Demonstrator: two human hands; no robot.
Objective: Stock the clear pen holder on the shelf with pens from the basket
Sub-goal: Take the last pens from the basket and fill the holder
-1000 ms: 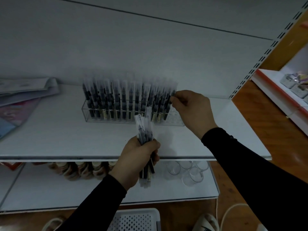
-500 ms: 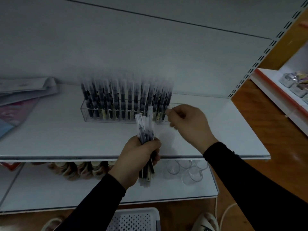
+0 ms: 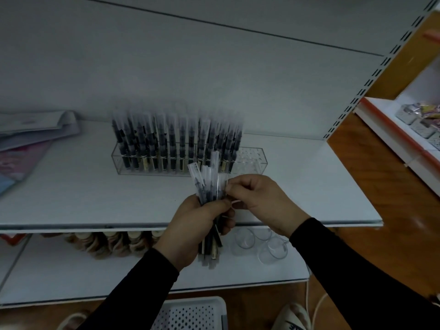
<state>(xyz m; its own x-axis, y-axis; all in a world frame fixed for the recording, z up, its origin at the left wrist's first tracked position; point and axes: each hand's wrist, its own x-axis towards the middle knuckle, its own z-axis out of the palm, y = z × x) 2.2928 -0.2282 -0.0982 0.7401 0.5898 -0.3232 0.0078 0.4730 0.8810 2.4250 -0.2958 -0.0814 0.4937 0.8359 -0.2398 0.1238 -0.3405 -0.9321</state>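
Note:
A clear pen holder [image 3: 252, 160] stands on the white shelf [image 3: 83, 186], filled with several upright dark pens [image 3: 171, 144] in clear sleeves; its right end shows bare holes. My left hand [image 3: 192, 225] is closed around a bundle of pens [image 3: 209, 186] in front of the shelf edge. My right hand [image 3: 259, 201] has its fingertips pinched on one pen at the right side of that bundle. The white perforated basket [image 3: 190, 315] sits on the floor below, partly cut off.
Flat packets [image 3: 35, 134] lie at the shelf's left end. On the lower shelf are clear glass cups [image 3: 262, 241] and brown-and-cream items [image 3: 107, 244]. A slotted upright [image 3: 371, 79] bounds the right side; another shelf with small baskets [image 3: 419, 120] stands beyond.
My right hand left the holder's right end, where it had set a pen, and came back down to the bundle in my left hand. The left hand barely moved.

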